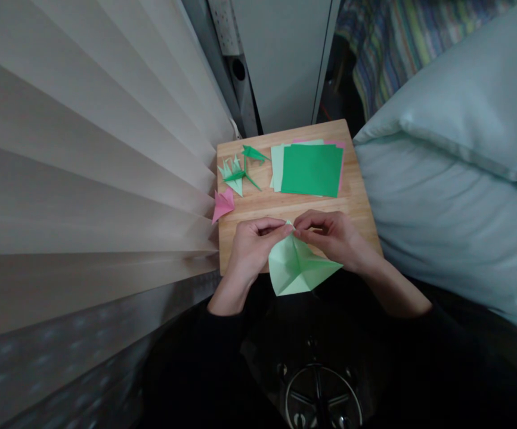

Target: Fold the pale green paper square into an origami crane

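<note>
"One spoked metal ring [318, 387] shows nearest you; what comes next?"

"Your dark sleeves, then your hands. Your left hand [248, 243] and right hand [339, 236] are closed, fingertips pinching the top point of the pale green paper [300, 269]. Its creased lower part spreads out over the near edge of the wooden table [258, 208]."

"And beyond your fingers?"

"You have a pink folded piece [223, 204] at the table's left edge. Just past it sit pale green folded paper [237, 186] and dark green folded paper [253, 153], both with thin points. To their right lies your sheet stack [312, 170], dark green on top, pale green and pink edges showing beneath."

"Can you read anything farther off?"

"You face a pale panel [285, 59], with a binder [239, 70] beside it; its round hole shows, but its spine is too blurred to read. Your left side has a pleated curtain [106, 161], your right side pale bedding [437, 208], and a striped cloth [401, 47] lies past that."
</note>
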The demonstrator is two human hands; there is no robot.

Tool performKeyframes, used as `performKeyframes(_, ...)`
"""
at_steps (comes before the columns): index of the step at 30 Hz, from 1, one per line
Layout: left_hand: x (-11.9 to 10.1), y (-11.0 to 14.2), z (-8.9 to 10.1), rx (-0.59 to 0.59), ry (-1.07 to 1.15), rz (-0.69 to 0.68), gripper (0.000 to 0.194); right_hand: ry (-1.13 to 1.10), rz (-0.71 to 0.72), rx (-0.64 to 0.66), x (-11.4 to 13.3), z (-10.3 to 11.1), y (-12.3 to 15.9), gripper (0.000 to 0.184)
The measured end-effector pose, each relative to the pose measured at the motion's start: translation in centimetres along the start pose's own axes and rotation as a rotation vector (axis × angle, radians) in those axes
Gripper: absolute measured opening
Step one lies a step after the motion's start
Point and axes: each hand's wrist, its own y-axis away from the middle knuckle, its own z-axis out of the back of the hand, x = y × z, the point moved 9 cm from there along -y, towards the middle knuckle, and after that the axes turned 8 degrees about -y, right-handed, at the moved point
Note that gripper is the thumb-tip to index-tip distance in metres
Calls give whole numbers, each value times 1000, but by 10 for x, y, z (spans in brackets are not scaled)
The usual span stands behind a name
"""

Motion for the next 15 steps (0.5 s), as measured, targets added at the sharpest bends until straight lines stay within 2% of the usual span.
performKeyframes(15,-5,3,-5,19,3,-21,15,-56,-9,68,-11,-8,0,16)
